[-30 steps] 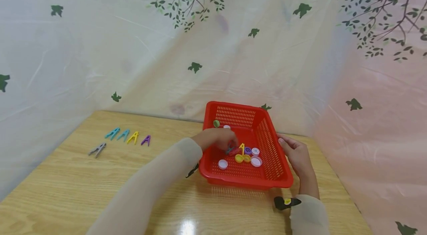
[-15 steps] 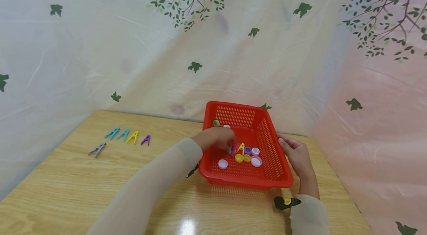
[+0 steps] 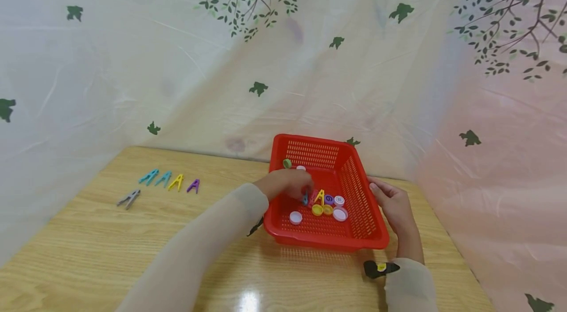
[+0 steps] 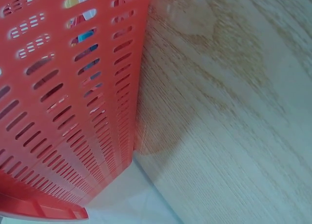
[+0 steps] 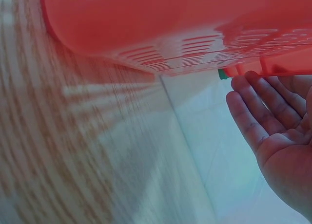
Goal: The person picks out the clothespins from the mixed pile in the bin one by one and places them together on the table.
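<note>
My left hand (image 3: 299,185) reaches over the left side of a red plastic basket (image 3: 325,243). Its curled fingers pinch a small blue clothespin (image 3: 305,199), the end of which shows below them; the fingertips are mostly hidden. Close by lie a red clothespin (image 3: 312,197) and a yellow clothespin (image 3: 320,197). My right hand (image 3: 395,206) holds the basket's right rim, with the thumb at the edge and the fingers (image 5: 249,114) under the lip in the right wrist view. The left wrist view shows only the basket's slotted wall and wood.
In the basket lie several bottle caps, among them a white cap (image 3: 296,218), a purple cap (image 3: 329,199) and a green cap (image 3: 287,163). On the wooden table (image 3: 88,243), at left, are two teal clothespins, a yellow one, a purple clothespin (image 3: 193,186) and a grey clothespin (image 3: 129,199).
The left fingers have shifted slightly among the clothespins; the blue and red ones have turned a little, and the blue one now points downward. The right hand and basket have stayed put.
</note>
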Tool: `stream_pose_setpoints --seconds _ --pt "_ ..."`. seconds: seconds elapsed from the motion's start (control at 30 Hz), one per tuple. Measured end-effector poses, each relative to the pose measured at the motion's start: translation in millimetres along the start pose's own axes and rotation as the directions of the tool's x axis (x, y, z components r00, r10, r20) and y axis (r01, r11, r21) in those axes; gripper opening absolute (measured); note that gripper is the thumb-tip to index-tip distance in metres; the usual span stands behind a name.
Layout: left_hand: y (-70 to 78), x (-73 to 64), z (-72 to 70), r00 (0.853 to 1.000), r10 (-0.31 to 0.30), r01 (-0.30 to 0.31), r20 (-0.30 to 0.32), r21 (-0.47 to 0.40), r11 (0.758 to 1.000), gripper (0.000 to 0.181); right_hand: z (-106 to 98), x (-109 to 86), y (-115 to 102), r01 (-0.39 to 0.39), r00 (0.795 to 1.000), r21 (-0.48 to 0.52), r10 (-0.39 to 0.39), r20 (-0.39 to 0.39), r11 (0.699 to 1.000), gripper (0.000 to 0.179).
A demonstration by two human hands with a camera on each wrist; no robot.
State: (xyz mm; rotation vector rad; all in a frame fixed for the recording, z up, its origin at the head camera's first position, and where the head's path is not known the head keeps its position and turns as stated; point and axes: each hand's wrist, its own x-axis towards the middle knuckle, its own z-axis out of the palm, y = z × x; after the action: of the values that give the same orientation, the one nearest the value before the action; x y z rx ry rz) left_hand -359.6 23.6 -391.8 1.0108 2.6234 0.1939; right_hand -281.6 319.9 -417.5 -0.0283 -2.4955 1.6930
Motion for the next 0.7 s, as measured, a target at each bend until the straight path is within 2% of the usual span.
stream_pose_setpoints --seconds 0.2,0.37,0.7 --pt "-1.8 0.8 0.8 1.0 -0.009 0.009 -0.007 0.029 1.0 0.029 0.0 -0.1 0.5 -0.003 1.0 -0.004 0.003 -0.004 1.0 0.056" --pt "-2.2 0.2 0.2 1.0 -0.027 0.027 -0.006 -0.002 1.0 0.026 0.3 0.8 1.9 0.014 1.0 0.009 -0.014 -0.004 1.0 0.056" --pt "-2.5 -0.9 -0.2 1.0 -0.003 0.003 0.007 -0.004 1.0 0.026 1.1 1.1 2.4 0.021 1.0 0.019 -0.02 -0.006 1.0 0.056"
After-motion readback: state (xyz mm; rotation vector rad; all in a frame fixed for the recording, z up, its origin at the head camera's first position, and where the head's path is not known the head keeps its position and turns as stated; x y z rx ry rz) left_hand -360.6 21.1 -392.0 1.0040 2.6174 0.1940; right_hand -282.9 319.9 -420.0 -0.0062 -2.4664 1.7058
